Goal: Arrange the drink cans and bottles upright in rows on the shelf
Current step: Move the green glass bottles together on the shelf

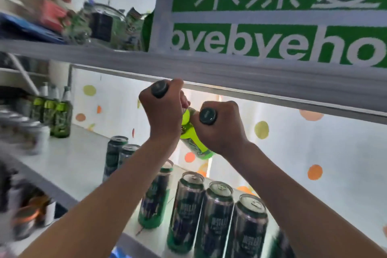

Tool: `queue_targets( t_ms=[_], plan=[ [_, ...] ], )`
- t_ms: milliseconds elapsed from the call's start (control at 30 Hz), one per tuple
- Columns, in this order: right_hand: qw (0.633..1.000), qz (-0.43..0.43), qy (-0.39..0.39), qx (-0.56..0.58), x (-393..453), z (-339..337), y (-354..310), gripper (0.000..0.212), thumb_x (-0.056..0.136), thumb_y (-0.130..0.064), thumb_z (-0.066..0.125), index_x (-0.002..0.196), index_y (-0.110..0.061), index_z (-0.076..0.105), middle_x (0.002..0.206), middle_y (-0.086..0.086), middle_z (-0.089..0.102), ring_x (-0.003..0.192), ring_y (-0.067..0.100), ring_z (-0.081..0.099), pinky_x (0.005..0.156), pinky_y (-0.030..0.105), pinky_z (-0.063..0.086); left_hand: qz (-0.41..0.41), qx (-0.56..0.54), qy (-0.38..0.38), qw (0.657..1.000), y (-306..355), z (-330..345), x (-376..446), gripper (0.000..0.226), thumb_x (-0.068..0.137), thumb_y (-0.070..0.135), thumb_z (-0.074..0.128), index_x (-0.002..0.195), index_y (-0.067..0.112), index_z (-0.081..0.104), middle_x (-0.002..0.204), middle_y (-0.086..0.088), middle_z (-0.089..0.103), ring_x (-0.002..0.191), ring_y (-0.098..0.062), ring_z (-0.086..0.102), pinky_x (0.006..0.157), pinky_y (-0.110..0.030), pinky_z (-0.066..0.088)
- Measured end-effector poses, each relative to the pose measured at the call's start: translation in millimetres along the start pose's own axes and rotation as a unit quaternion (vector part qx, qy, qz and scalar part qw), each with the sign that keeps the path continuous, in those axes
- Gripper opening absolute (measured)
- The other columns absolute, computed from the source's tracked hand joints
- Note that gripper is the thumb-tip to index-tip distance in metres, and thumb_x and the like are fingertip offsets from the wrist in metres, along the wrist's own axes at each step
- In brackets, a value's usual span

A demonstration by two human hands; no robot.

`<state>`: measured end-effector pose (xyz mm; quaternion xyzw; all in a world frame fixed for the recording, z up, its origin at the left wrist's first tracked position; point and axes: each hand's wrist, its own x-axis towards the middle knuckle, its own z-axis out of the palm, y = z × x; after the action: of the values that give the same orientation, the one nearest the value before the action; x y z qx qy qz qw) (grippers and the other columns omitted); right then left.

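My left hand (pixel 164 111) and my right hand (pixel 223 129) are raised close together just under the upper shelf board (pixel 188 69). Each fist is closed on the neck of a bottle, with a dark cap sticking out: the left cap (pixel 160 89) and the right cap (pixel 207 116). Green bottle glass with a lime label (pixel 195 143) shows between and below the hands; I cannot tell which hand's bottle it belongs to. Below, dark green and purple cans (pixel 188 209) stand upright on the white shelf (pixel 73 165), with two more cans (pixel 118 154) further back.
Three green bottles (pixel 60 119) stand upright at the shelf's back left, beside blurred cans (pixel 31 132). A green and white sign (pixel 272 42) and a glass jar (pixel 109 25) sit on the upper shelf. Jars and tins (pixel 25 222) are on a lower level at left.
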<state>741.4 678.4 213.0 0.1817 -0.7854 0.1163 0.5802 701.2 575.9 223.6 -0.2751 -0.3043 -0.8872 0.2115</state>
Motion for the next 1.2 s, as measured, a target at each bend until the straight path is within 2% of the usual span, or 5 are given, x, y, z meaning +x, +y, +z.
queue_targets(
  t_ms=[233,433,667,900,1200],
  plan=[
    [0.998,-0.022,0.007,0.064,47,86,-66,0.038,0.069,-0.032,0.053,0.048,-0.030,0.021,0.042,-0.005,0.019,0.048,0.017,0.021,0.046,0.026,0.021,0.136,-0.012,-0.011,0.991,83,-81,75,0.052,0.079,-0.001,0.057,0.034,0.022,0.045,0.034,0.003,0.036,0.033,-0.019,0.036,0.050,-0.035,0.035],
    [0.995,-0.055,-0.006,0.087,87,194,-143,0.044,0.070,-0.026,0.059,0.048,-0.031,0.022,0.040,-0.009,0.022,0.048,0.017,0.026,0.046,0.025,0.022,0.152,-0.028,0.032,0.987,133,-195,143,0.058,0.085,-0.005,0.055,0.035,0.024,0.053,0.035,0.007,0.035,0.035,-0.014,0.034,0.049,-0.029,0.036],
    [0.985,-0.041,-0.011,0.166,117,324,-203,0.037,0.070,-0.016,0.060,0.046,-0.017,0.032,0.043,-0.004,0.027,0.046,0.019,0.024,0.043,0.023,0.019,0.181,0.104,-0.005,0.978,166,-331,217,0.048,0.084,0.001,0.059,0.042,0.023,0.052,0.040,0.004,0.042,0.038,-0.017,0.039,0.051,-0.034,0.042],
    [0.983,-0.022,-0.009,0.184,125,439,-204,0.041,0.073,-0.020,0.060,0.048,-0.027,0.029,0.042,-0.009,0.022,0.044,0.016,0.025,0.044,0.015,0.019,0.163,0.102,0.021,0.981,155,-408,286,0.044,0.085,-0.002,0.057,0.047,0.018,0.049,0.040,0.001,0.041,0.040,-0.020,0.040,0.049,-0.031,0.044],
    [0.986,0.024,0.055,0.155,140,538,-153,0.034,0.073,-0.014,0.061,0.049,0.001,0.043,0.043,0.013,0.034,0.046,0.014,0.022,0.042,0.028,0.023,0.145,0.120,-0.005,0.982,91,-453,375,0.049,0.083,-0.003,0.057,0.040,0.019,0.047,0.038,0.001,0.039,0.038,-0.019,0.038,0.049,-0.031,0.043]
  ],
)
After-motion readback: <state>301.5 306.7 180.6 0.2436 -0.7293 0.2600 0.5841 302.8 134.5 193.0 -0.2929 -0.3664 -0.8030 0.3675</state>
